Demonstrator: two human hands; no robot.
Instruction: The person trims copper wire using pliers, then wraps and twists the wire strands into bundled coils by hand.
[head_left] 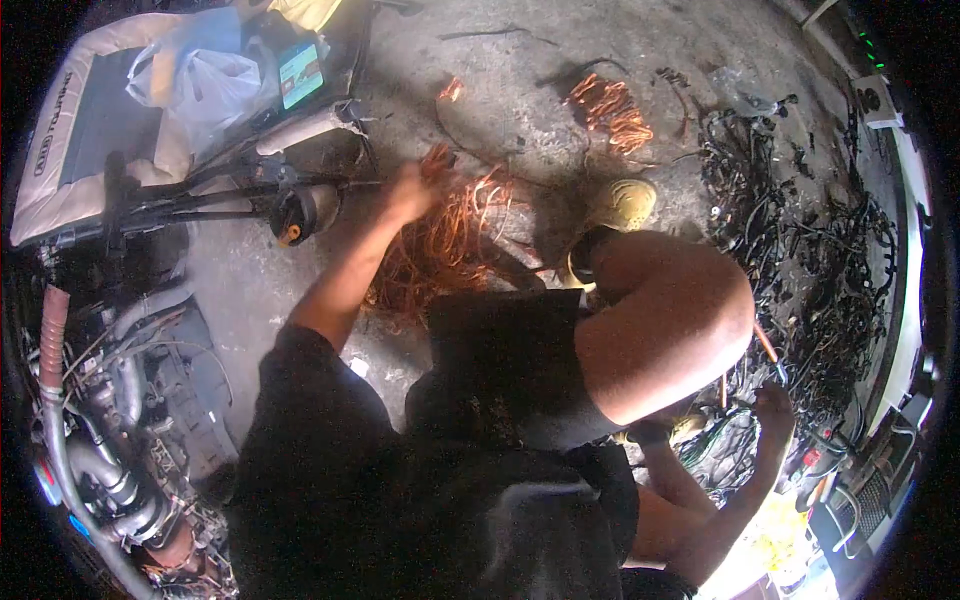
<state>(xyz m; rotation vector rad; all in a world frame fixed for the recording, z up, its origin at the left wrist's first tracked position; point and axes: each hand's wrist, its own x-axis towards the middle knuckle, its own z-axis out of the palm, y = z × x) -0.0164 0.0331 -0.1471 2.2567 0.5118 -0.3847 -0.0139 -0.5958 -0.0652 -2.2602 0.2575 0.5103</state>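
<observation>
My left hand (408, 195) is closed on a small bundle of copper wire (437, 160), above the far edge of a loose heap of bare copper wire (440, 245) on the floor. My right hand (775, 405) is low on the right, fingers curled, beside a tangle of dark cables (800, 260). What it grips is too dark to make out. Just above those fingers is a thin orange-brown rod (765, 342) with a shiny metal piece by its lower end. My bent knee (690, 310) stands between the two hands.
Another copper bundle (612, 112) and a small copper piece (452, 90) lie on the concrete. A padded seat (110, 110) with a plastic bag (195, 85) is at upper left. Metal machine parts (110, 470) fill the lower left. Green wires (730, 440) lie near my right hand.
</observation>
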